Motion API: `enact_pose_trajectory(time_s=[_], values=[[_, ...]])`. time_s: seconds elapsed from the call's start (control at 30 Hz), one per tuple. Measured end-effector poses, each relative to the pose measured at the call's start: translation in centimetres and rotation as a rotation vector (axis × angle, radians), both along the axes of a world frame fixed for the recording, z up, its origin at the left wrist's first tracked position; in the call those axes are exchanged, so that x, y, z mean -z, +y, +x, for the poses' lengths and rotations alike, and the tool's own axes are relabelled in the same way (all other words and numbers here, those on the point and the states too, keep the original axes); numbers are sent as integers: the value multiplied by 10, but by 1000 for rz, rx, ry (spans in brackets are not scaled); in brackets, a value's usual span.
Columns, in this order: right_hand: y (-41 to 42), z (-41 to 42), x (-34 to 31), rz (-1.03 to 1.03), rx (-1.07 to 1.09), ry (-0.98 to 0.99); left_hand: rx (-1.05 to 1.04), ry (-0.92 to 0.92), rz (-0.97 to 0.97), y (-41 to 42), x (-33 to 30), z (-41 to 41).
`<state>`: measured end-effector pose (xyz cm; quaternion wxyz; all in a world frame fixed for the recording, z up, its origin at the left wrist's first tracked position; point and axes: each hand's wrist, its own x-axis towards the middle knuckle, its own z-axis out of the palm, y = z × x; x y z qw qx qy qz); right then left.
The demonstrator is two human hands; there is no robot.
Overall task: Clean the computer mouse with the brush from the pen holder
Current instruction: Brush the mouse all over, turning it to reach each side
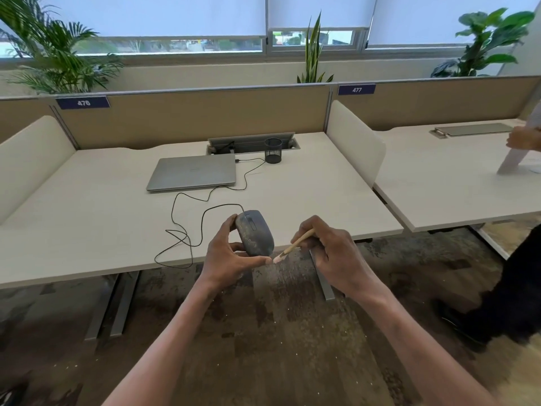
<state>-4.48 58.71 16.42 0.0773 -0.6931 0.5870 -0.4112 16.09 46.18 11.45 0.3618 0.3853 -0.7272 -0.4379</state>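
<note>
1. Head view, grasp. The left hand (227, 256) holds the computer mouse (254, 232) lifted past the near edge of the desk (87, 218), thumb along the mouse's left flank, fingertips curled under and around its rear end. The mouse sits tilted, nose pointing away, and its shell looks dusty and mottled.
2. Head view, tool. The right hand (330, 253) pinches the wooden-handled brush (292, 246) like a pen. The pale bristle tip touches or lies just beside the rear lower edge of the mouse, right next to the left fingertip.
3. Risk: the grip is light and mostly at the rear. A firm stroke could rotate the mouse or push it out of the fingers; nothing but floor lies below.
4. Risk: the mouse cable (187, 230) loops loosely across the desk to the closed laptop (193, 172). Raising or turning the mouse further may snag a loop or tug the plug.
5. Risk: bristles work beside the fingertip, so strokes may land on skin instead of the shell, leaving that edge dirty.
6. Risk: loosened dust falls to the floor, or resettles on the desk edge.
7. The mesh pen holder (273, 150) stands well apart at the desk's rear, seemingly empty.
</note>
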Motion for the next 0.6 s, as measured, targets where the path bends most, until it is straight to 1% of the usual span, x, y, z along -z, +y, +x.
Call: enact_pose_trajectory(time_s=[0.17, 0.4, 0.5, 0.6], values=[[-12, -1, -10, -84, -8, -55, 15, -23, -22, 0, 1, 0], [-34, -1, -15, -246, 86, -87, 65, -54, -20, 4, 2, 1], [-37, 3, -18, -236, 64, -70, 76, -59, -21, 5, 0, 0], [-34, 2, -21, -149, 9, -38, 63, -62, -21, 3, 1, -1]])
